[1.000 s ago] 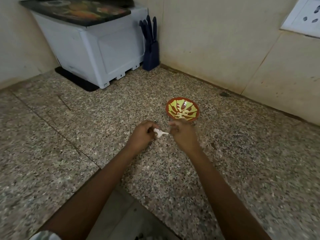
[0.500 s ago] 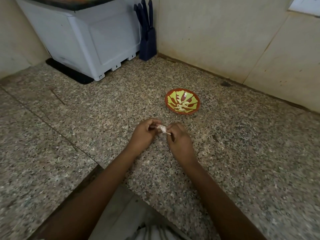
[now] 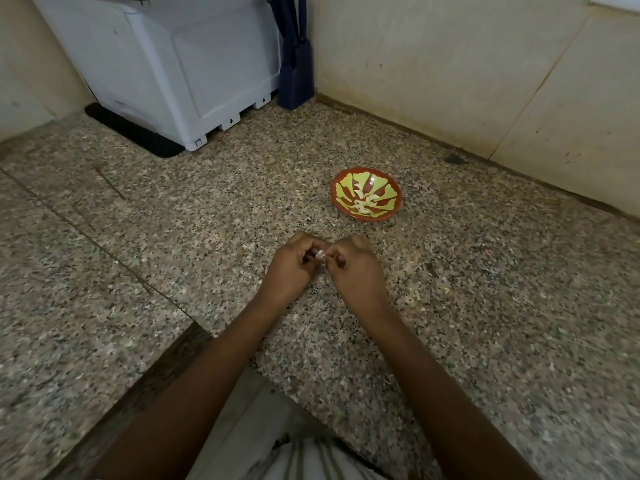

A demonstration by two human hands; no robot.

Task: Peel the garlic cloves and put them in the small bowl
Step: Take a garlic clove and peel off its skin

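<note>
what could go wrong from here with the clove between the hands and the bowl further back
1. The garlic clove is tiny and pinched only at the fingertips of the left hand and right hand; it could slip onto the counter.
2. The bowl sits apart, beyond the hands, so a hasty reach might nudge it and scatter the peeled cloves inside.
</note>
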